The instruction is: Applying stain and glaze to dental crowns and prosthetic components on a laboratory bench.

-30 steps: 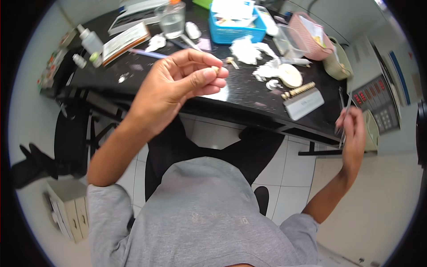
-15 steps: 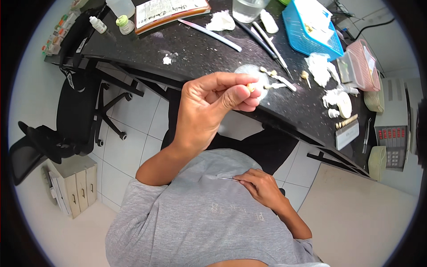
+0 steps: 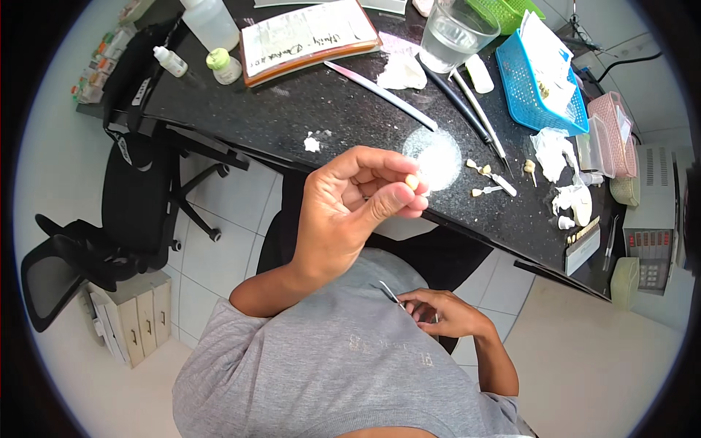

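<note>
Fingers of the left hand tip-pinched a yellowish bit, probably cuz it was so tiny. Right hand gripped a metal tool.

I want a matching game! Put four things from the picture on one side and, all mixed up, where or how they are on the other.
Things:
1. small yellowish tooth-like piece
2. thin silver metal tool
3. clear round cup
4. blue plastic basket

Places and states:
A. partly filled with clear liquid
B. in the right hand
C. with white papers inside
D. between the left hand's thumb and fingers

Right pairs: 1-D, 2-B, 3-A, 4-C
</note>
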